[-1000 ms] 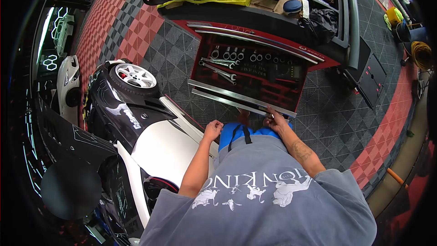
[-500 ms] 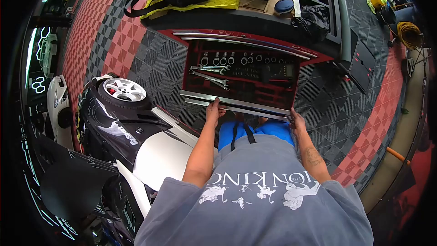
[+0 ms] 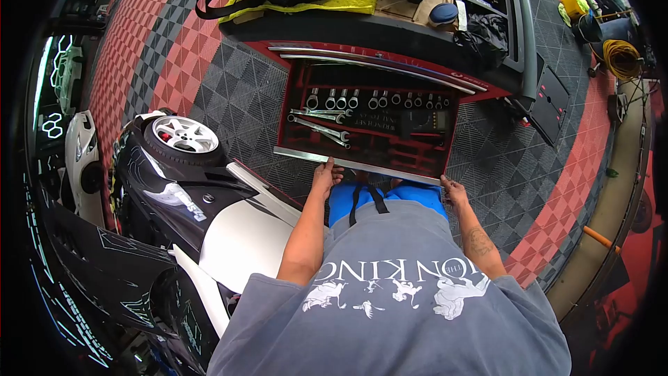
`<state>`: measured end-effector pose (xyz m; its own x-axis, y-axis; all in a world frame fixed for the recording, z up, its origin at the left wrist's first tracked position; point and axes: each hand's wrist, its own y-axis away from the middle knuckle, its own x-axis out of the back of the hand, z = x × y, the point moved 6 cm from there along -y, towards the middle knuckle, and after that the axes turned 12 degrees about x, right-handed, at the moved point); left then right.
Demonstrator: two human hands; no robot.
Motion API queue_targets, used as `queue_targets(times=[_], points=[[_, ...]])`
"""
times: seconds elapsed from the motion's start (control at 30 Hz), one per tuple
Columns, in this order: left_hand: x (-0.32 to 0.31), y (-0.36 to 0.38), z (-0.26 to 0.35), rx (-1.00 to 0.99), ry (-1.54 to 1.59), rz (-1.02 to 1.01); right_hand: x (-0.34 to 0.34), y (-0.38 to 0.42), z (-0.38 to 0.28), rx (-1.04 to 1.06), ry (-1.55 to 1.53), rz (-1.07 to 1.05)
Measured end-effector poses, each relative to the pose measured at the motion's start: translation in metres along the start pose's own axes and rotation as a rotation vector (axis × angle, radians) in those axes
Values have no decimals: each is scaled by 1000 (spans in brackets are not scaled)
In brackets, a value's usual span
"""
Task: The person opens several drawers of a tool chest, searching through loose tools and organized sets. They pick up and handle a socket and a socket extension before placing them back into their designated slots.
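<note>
Both hands were on the front rail of the open tool drawer [image 3: 362, 164]. The left hand [image 3: 324, 175] sat at the left end of that rail, fingers curled over the edge, and the right hand [image 3: 452, 190] held the right end the same way. The drawer stood well out of the red tool chest [image 3: 390, 63], with the sockets [image 3: 372, 101] and wrenches [image 3: 321, 124] all on show. Looked like it was partway along its slide, with nothing lifted out. A white and black car [image 3: 181, 181] sat just to the left.
</note>
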<state>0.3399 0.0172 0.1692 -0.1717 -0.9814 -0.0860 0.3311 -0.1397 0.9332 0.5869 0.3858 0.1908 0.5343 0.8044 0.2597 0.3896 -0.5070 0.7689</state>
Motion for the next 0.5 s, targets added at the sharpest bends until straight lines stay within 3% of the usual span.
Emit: queue_targets(times=[0.5], points=[[17, 8, -25, 35, -79, -20, 4, 2, 23, -15, 208, -99]])
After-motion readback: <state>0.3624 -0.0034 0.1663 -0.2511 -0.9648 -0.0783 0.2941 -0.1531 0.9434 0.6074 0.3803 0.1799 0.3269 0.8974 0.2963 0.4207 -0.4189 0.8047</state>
